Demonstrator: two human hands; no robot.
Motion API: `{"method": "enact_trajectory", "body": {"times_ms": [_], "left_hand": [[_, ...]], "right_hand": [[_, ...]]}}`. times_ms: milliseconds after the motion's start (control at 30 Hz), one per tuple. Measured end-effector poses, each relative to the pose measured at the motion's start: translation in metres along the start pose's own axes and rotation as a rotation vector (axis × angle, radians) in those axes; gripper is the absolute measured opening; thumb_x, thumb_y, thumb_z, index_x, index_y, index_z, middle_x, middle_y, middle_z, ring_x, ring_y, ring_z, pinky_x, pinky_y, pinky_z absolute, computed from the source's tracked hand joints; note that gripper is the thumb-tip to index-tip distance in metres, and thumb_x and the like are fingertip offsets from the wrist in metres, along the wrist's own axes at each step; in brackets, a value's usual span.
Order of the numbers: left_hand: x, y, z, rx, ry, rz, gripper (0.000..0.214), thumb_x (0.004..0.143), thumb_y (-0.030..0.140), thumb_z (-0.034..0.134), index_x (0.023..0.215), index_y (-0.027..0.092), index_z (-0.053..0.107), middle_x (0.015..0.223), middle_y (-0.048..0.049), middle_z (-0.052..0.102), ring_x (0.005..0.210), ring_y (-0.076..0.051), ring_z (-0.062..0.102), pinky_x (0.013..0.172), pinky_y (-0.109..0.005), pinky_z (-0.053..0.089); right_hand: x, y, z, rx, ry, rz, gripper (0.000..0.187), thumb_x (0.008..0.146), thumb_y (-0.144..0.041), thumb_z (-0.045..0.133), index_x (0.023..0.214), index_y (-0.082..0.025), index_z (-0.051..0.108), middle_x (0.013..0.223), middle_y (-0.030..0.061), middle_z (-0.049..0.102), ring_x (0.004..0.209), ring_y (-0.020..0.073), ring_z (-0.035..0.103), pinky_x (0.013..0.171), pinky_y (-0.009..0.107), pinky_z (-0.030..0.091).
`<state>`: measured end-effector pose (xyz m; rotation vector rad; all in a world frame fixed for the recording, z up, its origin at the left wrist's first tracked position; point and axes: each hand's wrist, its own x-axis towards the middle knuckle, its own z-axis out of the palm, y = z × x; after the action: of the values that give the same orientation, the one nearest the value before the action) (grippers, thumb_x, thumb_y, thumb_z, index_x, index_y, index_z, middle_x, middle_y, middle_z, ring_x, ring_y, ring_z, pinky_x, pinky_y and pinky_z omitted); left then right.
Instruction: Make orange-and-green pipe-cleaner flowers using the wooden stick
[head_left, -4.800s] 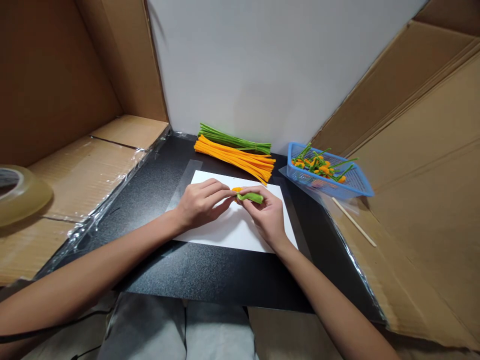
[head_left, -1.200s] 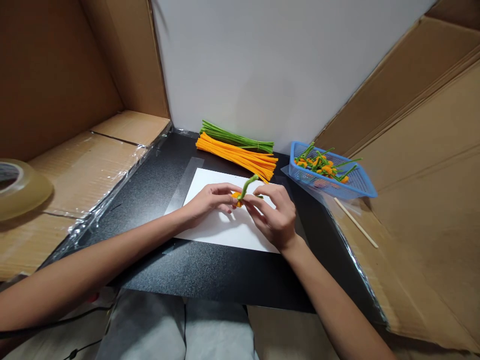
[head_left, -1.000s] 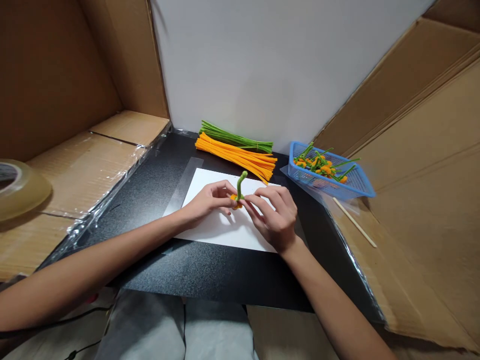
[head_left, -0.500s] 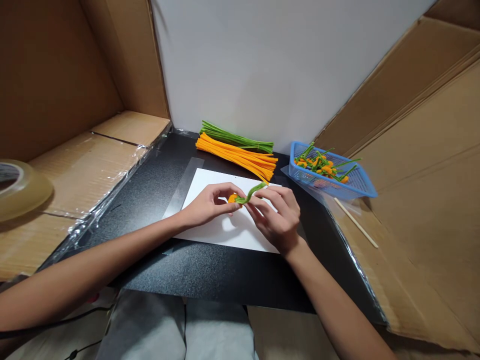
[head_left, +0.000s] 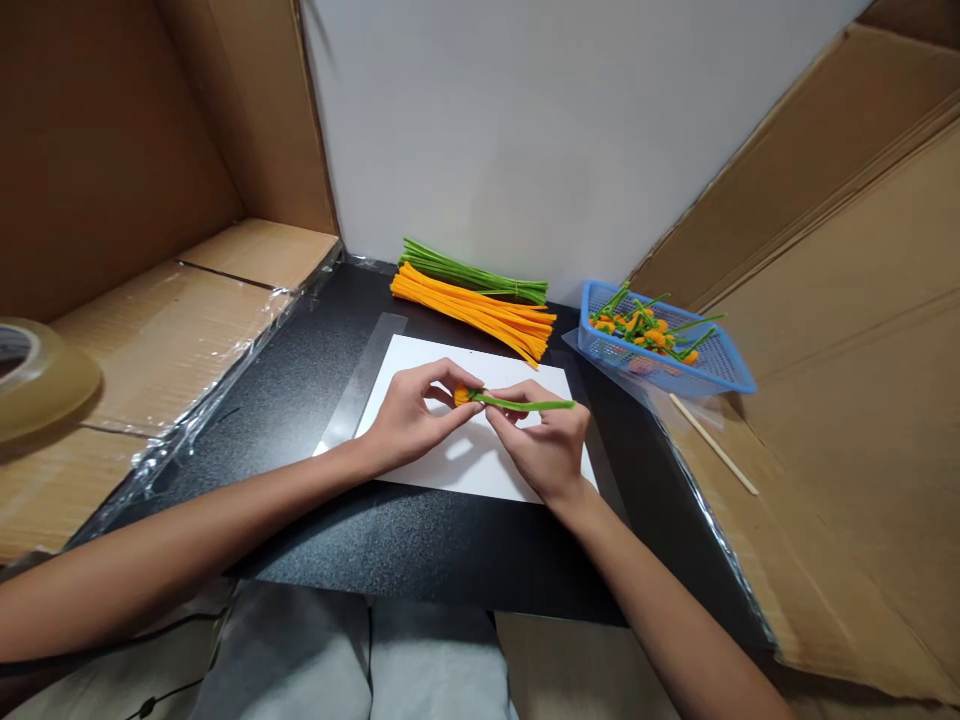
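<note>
Green stem (head_left: 536, 406) has swung down since approx. half a sec ago: was curving up & to the R, now runs nearly straight to the R, across the fingers of the R hand (head_left: 553, 440). It's the long part of an orange-&-green piece; the orange head (head_left: 462, 397) is at its L end. Whole piece is mid-frame, lifted over the white sheet (head_left: 450, 467). L hand (head_left: 409, 412): thumb & index pinching at the head. R hand: thumb & index pinching the stem just beside the head, other fingers curled. Can't tell if the two hands' fingertips touch.

Sheet lies on the black tabletop (head_left: 420, 555), clear strip (head_left: 371, 365) along its L side. Orange bundle (head_left: 472, 312) is upper ctr., loose ends near the sheet's top edge; green bundle (head_left: 472, 271) right behind it. Blue basket (head_left: 592, 345), upper R, w/ orange & green pieces (head_left: 652, 335) inside. Wooden stick (head_left: 713, 444) lies below it on cardboard (head_left: 832, 540). Tape roll (head_left: 71, 390) at far L, partly cut off by the frame. Grey trousers (head_left: 300, 650) at bottom.
</note>
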<state>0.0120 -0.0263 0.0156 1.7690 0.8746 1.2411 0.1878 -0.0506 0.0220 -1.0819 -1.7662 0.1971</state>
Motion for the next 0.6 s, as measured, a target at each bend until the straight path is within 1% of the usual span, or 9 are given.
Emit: {"method": "enact_trajectory", "body": {"times_ms": [67, 133, 233, 300, 367, 467, 533, 600], "left_hand": [[-0.0011, -0.0016, 0.0008, 0.034, 0.016, 0.023, 0.021, 0.081, 0.031, 0.073, 0.094, 0.016, 0.069, 0.090, -0.0059, 0.071, 0.086, -0.017, 0.067, 0.073, -0.028, 0.058], [-0.0020, -0.0039, 0.0011, 0.041, 0.018, 0.039, 0.021, 0.081, 0.032, 0.073, 0.094, 0.016, 0.069, 0.090, -0.0057, 0.071, 0.085, -0.017, 0.068, 0.074, -0.028, 0.059], [-0.0035, -0.0070, 0.0014, 0.038, 0.023, 0.051, 0.022, 0.081, 0.033, 0.073, 0.093, 0.015, 0.068, 0.090, -0.0059, 0.071, 0.084, -0.017, 0.068, 0.074, -0.029, 0.060], [-0.0043, -0.0083, 0.0016, 0.041, 0.024, 0.046, 0.023, 0.081, 0.034, 0.073, 0.093, 0.015, 0.068, 0.089, -0.0058, 0.071, 0.083, -0.017, 0.069, 0.072, -0.028, 0.060], [-0.0044, -0.0091, 0.0020, 0.041, 0.019, 0.032, 0.023, 0.081, 0.034, 0.073, 0.093, 0.016, 0.067, 0.089, -0.0052, 0.071, 0.082, -0.016, 0.068, 0.071, -0.028, 0.060], [-0.0035, -0.0099, 0.0028, 0.010, -0.001, -0.002, 0.020, 0.081, 0.031, 0.074, 0.091, 0.016, 0.065, 0.089, -0.0042, 0.071, 0.081, -0.015, 0.068, 0.074, -0.028, 0.059], [-0.0029, -0.0102, 0.0034, -0.027, -0.008, -0.031, 0.021, 0.080, 0.031, 0.075, 0.087, 0.015, 0.064, 0.088, -0.0039, 0.071, 0.080, -0.015, 0.068, 0.075, -0.028, 0.059], [-0.0027, -0.0101, 0.0039, -0.047, -0.007, -0.055, 0.022, 0.079, 0.032, 0.076, 0.086, 0.015, 0.063, 0.087, -0.0038, 0.071, 0.080, -0.015, 0.069, 0.075, -0.028, 0.059]], "right_hand": [[-0.0006, -0.0012, 0.0015, 0.083, -0.009, 0.121, 0.002, 0.079, -0.022, 0.072, 0.080, -0.020, 0.073, 0.077, 0.0025, 0.076, 0.062, 0.0158, 0.069, 0.059, 0.026, 0.056], [-0.0011, -0.0018, 0.0029, 0.164, -0.026, 0.225, 0.007, 0.077, -0.025, 0.074, 0.080, -0.019, 0.072, 0.075, 0.0030, 0.075, 0.061, 0.0165, 0.070, 0.058, 0.026, 0.056], [-0.0017, -0.0030, 0.0052, 0.305, -0.066, 0.388, 0.017, 0.078, -0.030, 0.074, 0.090, -0.018, 0.071, 0.067, 0.0017, 0.072, 0.054, 0.0161, 0.068, 0.050, 0.023, 0.053], [-0.0013, -0.0046, 0.0062, 0.394, -0.096, 0.472, 0.024, 0.078, -0.033, 0.074, 0.096, -0.018, 0.070, 0.064, 0.0009, 0.071, 0.051, 0.0155, 0.067, 0.045, 0.022, 0.050], [0.0003, -0.0067, 0.0063, 0.453, -0.128, 0.524, 0.027, 0.078, -0.037, 0.074, 0.096, -0.018, 0.069, 0.058, -0.0002, 0.068, 0.045, 0.0133, 0.062, 0.041, 0.020, 0.046], [0.0034, -0.0095, 0.0062, 0.501, -0.164, 0.559, 0.030, 0.079, -0.042, 0.073, 0.093, -0.016, 0.069, 0.047, -0.0037, 0.060, 0.037, 0.0092, 0.050, 0.039, 0.019, 0.040], [0.0045, -0.0103, 0.0071, 0.516, -0.179, 0.569, 0.032, 0.079, -0.044, 0.072, 0.093, -0.016, 0.068, 0.045, -0.0049, 0.058, 0.036, 0.0086, 0.048, 0.039, 0.019, 0.039], [0.0044, -0.0102, 0.0088, 0.522, -0.193, 0.577, 0.033, 0.080, -0.046, 0.071, 0.096, -0.017, 0.067, 0.046, -0.0050, 0.058, 0.037, 0.0089, 0.049, 0.040, 0.019, 0.039]]}}
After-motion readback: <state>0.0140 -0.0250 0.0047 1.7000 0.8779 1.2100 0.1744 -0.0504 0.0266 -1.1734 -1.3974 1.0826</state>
